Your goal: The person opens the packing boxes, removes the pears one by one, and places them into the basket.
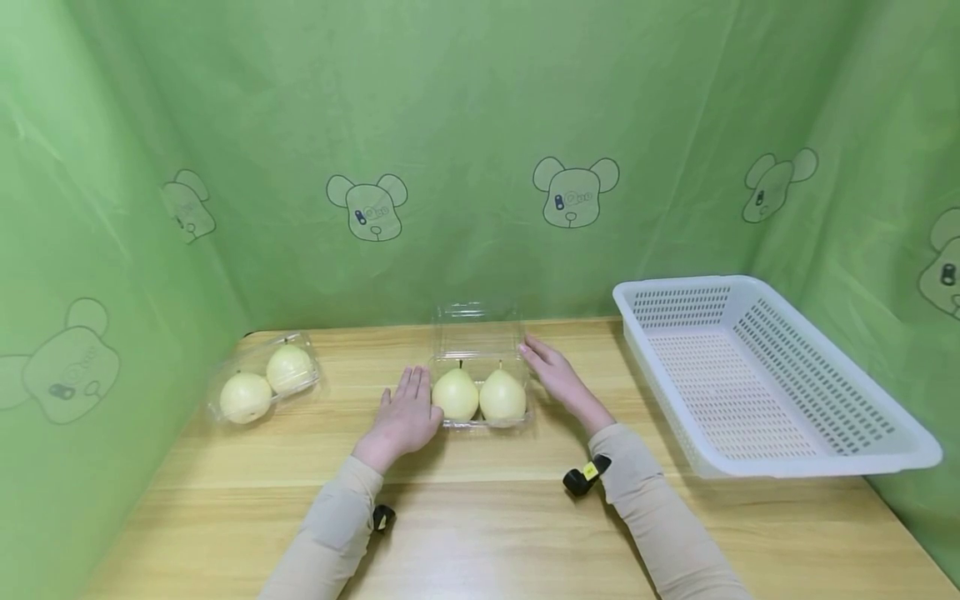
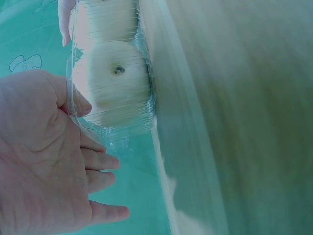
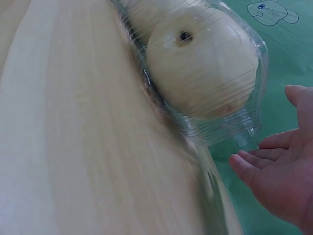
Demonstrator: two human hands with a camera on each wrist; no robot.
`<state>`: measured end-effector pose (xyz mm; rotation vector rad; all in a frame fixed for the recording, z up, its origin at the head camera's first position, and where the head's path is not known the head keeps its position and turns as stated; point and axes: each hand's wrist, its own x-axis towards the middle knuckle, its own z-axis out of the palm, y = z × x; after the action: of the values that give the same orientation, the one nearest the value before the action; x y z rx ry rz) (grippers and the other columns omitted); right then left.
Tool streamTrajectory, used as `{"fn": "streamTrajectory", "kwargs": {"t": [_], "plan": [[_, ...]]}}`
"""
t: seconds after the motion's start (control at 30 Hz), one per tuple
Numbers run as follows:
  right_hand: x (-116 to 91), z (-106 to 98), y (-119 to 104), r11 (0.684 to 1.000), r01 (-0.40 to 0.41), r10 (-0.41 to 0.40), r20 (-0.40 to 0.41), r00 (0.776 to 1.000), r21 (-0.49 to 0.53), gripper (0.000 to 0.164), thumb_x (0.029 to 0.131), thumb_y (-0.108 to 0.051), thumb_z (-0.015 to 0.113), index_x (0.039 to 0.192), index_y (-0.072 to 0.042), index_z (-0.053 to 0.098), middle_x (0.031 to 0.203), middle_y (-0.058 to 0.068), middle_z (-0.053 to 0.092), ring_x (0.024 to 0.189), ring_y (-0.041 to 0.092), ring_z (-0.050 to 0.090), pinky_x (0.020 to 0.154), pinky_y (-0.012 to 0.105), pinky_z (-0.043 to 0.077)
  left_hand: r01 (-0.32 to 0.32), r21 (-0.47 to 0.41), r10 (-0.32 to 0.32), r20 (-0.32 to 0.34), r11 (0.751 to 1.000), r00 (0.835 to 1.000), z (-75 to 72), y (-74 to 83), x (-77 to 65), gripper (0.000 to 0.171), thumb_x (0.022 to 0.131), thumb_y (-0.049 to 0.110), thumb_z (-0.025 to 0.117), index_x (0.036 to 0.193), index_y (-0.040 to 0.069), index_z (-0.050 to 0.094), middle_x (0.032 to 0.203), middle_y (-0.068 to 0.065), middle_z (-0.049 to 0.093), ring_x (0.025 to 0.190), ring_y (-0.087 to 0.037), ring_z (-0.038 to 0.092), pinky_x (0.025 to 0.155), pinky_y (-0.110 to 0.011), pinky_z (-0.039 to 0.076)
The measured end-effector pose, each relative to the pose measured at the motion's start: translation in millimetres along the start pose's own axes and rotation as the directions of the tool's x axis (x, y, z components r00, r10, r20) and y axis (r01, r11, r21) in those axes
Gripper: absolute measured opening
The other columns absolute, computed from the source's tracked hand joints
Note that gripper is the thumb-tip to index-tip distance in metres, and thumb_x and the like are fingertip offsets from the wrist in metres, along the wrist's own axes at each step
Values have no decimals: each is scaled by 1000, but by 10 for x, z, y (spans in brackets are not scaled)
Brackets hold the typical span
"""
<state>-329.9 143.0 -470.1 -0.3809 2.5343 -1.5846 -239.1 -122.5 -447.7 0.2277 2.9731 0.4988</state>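
Observation:
A clear plastic clamshell box [image 1: 487, 425] lies in the middle of the table, its lid [image 1: 477, 333] standing raised at the back. Two pale yellow pears [image 1: 455, 396] sit side by side in its base. My left hand [image 1: 405, 417] is along the box's left side with fingers extended; in the left wrist view its thumb [image 2: 80, 104] overlaps the box's edge. On the other side, my right hand [image 1: 553, 375] has its fingertips by the right rear corner, near the lid's hinge. The right wrist view shows those fingers [image 3: 247, 169] loosely bent beside the box's end, holding nothing.
Another clear box [image 1: 313, 367] with two pears [image 1: 246, 397] lies at the table's left rear. A white perforated plastic basket [image 1: 667, 408] stands on the right. Green curtains [image 1: 480, 83] enclose the back and both sides of the wooden table [image 1: 480, 517].

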Motion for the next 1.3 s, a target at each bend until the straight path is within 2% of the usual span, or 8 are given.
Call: {"fn": "streamTrajectory", "kwargs": {"t": [0.4, 0.73, 0.87, 1.3], "plan": [[13, 6, 22, 1000, -8, 8, 6, 1000, 0, 71, 103, -47, 38, 153, 0, 23, 160, 20, 24, 148, 38, 24, 123, 50, 18, 3, 6, -3, -1, 1000, 1000, 1, 0, 4, 70, 99, 35, 34, 155, 0, 12, 164, -18, 12, 153, -33, 7, 121, -60, 13], [11, 14, 26, 999, -36, 36, 23, 999, 21, 75, 101, -52, 38, 154, -1, 22, 160, 20, 22, 146, 39, 28, 121, 50, 24, 6, 8, -6, 12, 1000, 1000, -13, 13, -7, 70, 99, 35, 33, 155, 0, 11, 164, -18, 11, 153, -33, 5, 122, -60, 13], [1, 20, 27, 999, -41, 41, 23, 999, 26, 75, 101, -52, 38, 153, 0, 22, 160, 20, 23, 147, 39, 27, 122, 49, 22, 10, 11, -10, 19, 1000, 1000, -18, 19, -12, 70, 99, 35, 33, 155, 0, 11, 164, -18, 11, 153, -33, 5, 122, -60, 12], [2, 17, 39, 999, -40, 39, 24, 999, 17, 73, 102, -49, 38, 153, 2, 23, 158, 23, 26, 143, 41, 32, 120, 50, 27, 12, 13, -13, 27, 1000, 1000, -20, 28, -15, 70, 98, 35, 33, 155, 0, 12, 164, -18, 12, 153, -33, 6, 122, -60, 12]]}}
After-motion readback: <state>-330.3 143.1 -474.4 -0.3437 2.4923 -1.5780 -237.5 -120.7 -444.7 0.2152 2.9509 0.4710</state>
